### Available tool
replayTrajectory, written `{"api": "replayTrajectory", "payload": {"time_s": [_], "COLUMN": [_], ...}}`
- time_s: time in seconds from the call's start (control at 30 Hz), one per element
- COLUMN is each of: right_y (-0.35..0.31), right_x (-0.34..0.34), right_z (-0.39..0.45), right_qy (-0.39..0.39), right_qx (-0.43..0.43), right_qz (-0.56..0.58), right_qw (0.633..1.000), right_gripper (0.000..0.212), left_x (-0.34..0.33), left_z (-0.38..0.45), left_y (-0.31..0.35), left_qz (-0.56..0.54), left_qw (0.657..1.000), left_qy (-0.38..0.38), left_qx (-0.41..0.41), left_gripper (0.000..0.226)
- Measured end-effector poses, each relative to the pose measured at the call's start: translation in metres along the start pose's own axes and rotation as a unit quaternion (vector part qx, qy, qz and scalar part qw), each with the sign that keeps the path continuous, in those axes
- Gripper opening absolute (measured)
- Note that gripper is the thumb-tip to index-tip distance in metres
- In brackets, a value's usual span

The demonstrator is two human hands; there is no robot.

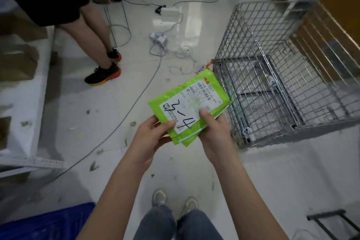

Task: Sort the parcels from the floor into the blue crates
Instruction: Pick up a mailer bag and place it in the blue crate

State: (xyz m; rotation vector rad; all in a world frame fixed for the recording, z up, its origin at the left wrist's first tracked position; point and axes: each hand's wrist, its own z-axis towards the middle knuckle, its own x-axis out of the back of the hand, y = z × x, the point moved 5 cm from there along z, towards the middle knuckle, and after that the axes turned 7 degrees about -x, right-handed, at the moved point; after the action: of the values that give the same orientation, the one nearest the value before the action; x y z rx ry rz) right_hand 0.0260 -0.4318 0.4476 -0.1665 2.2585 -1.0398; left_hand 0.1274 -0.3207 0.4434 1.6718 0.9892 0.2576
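Holding a green parcel (190, 107) above the floor (116, 122), both hands grip its near end — left hand (151, 136) with thumb on the white label, right hand (214, 132) likewise. Handwritten marking reads "3-4"; the printed text is too blurred to read. A wire cage (282, 84) stands just right of the parcel. A blue crate (48, 224) — apparently — occupies the lower-left corner.

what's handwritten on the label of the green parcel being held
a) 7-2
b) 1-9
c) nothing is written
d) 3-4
d: black marker on the white label of the green parcel reads 3-4, with the left hand and right hand gripping its near edge.
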Motion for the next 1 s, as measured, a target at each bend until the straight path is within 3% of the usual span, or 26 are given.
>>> {"api": "replayTrajectory", "payload": {"time_s": [0.13,0.23,0.47,0.67,0.83,1.0], "right_y": [0.004,0.014,0.046,0.081,0.103,0.136], "right_x": [-0.059,-0.103,-0.179,-0.22,-0.24,-0.253], "right_z": [0.001,0.001,-0.011,-0.03,-0.056,-0.085], "right_qy": [-0.069,-0.132,-0.245,-0.319,-0.389,-0.474], "right_qx": [-0.029,-0.041,-0.073,-0.157,-0.164,-0.162], "right_qz": [-0.126,-0.2,-0.246,-0.279,-0.348,-0.418], "right_qw": [0.989,0.97,0.935,0.892,0.837,0.758], "right_gripper": [0.023,0.022,0.013,0.02,0.025,0.022], "left_x": [0.06,0.092,0.142,0.171,0.181,0.186], "left_z": [-0.013,-0.025,-0.072,-0.114,-0.156,-0.213], "left_y": [0.051,0.079,0.104,0.093,0.086,0.067], "left_qz": [-0.009,0.015,0.015,-0.047,-0.073,-0.122], "left_qw": [0.996,0.993,0.982,0.943,0.91,0.859], "left_qy": [0.082,0.097,0.164,0.313,0.384,0.471], "left_qx": [-0.044,-0.064,-0.089,-0.103,-0.138,-0.158], "left_gripper": [0.007,0.016,0.013,0.02,0.016,0.016]}}
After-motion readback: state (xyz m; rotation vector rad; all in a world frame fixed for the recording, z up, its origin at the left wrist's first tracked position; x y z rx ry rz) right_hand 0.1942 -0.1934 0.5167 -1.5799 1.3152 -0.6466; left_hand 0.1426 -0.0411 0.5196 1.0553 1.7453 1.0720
